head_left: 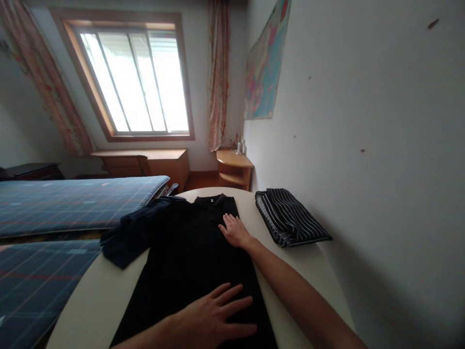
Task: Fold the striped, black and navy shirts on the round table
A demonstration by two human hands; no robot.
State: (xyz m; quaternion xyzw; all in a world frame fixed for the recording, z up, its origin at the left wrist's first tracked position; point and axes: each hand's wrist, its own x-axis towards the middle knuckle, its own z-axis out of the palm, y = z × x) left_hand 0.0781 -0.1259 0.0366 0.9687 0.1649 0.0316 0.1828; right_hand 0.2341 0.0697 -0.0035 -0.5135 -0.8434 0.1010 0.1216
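Note:
A black collared shirt [181,257] lies spread on a round white table [98,286], its collar towards the window. One sleeve [134,228] sticks out at the left, crumpled over the table edge; the right side runs straight, with no sleeve showing there. Over the lower part of the shirt is my left hand [214,315], fingers spread and holding nothing. My right hand [234,230] rests flat on the upper right of the shirt, below the collar, with its fingers stretched out. To the right lies a folded black-and-white striped cloth [290,218].
A white wall [363,194] borders the table on the right. Beds with blue plaid mattresses [72,203] stand at the left. Beyond the table are a wooden desk [163,160] below the window and a small corner shelf [234,162].

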